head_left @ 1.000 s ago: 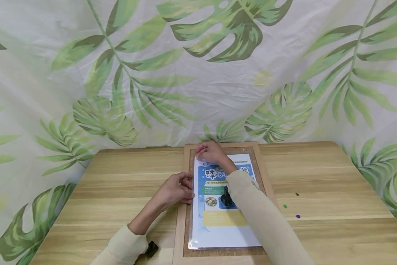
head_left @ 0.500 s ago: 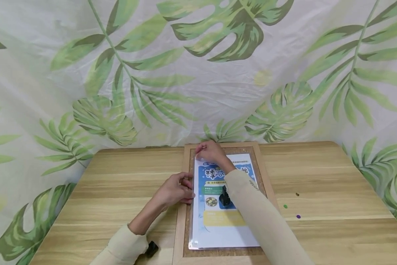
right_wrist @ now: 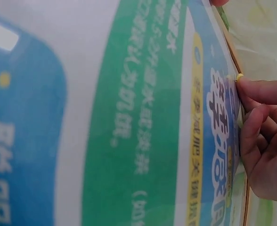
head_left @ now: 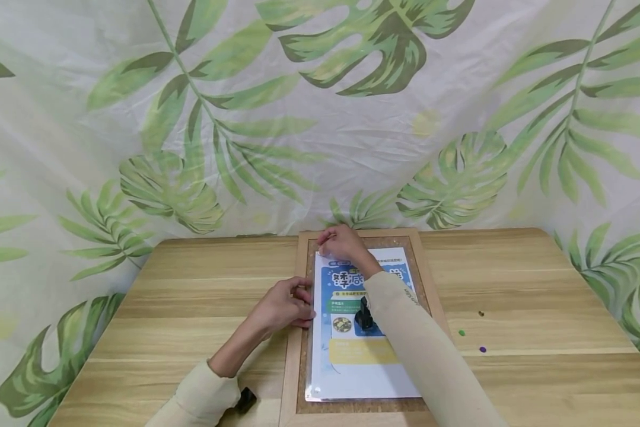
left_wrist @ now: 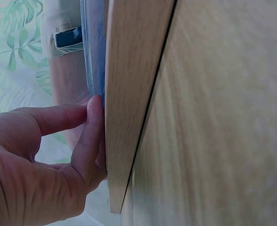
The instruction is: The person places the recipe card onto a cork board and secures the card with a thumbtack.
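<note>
A laminated poster with blue, green and yellow printing lies on a wood-framed cork board. At its top left corner my right hand pinches a small yellow thumbtack against the sheet, thumb on its head and the other fingers curled. My left hand is at the poster's left edge, thumb and a bent finger meeting at the sheet's side in the left wrist view. Other left fingers rest against the inner side of the wooden frame.
On the wooden table, to the board's right, lie a green thumbtack, a purple one and a dark brownish one. A leaf-print cloth hangs behind the table. My right forearm crosses the poster.
Both hands keep their places on the poster and board. The right forearm has shifted only slightly, and the head view has tilted a little.
</note>
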`<state>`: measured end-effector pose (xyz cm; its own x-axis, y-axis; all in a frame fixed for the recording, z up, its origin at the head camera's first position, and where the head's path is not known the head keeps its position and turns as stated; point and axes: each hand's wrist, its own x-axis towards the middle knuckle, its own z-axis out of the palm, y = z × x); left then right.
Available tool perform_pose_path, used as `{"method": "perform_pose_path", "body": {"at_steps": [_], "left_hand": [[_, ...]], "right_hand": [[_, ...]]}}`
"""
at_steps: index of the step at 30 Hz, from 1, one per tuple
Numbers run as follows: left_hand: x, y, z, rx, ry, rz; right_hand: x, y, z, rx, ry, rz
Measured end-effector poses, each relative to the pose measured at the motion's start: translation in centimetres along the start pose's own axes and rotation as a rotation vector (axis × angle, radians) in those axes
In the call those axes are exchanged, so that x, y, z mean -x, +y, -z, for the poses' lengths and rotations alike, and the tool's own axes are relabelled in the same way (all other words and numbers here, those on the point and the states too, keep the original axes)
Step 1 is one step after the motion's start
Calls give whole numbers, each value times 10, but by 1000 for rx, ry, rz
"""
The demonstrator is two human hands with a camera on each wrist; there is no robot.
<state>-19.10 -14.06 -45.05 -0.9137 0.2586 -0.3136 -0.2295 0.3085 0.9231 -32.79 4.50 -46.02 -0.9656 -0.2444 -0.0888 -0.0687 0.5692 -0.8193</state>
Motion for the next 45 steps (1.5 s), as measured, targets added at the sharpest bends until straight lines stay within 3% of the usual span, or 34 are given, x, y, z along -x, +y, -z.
{"method": "perform_pose_path", "body": {"at_steps": [11,19,38,45], "left_hand": [[2,-2,-2,-1,8,-2],[-1,-1,-3,3,2,-9],[1,1,0,-8,4,6],[0,3,2,4,-7,13]], "right_hand": [[-2,1,-4,68,-21,21],[-3,-3,-1,61,8,-31],[0,1,-4,119,38,35],[1,4,-1,62,3,75]]}}
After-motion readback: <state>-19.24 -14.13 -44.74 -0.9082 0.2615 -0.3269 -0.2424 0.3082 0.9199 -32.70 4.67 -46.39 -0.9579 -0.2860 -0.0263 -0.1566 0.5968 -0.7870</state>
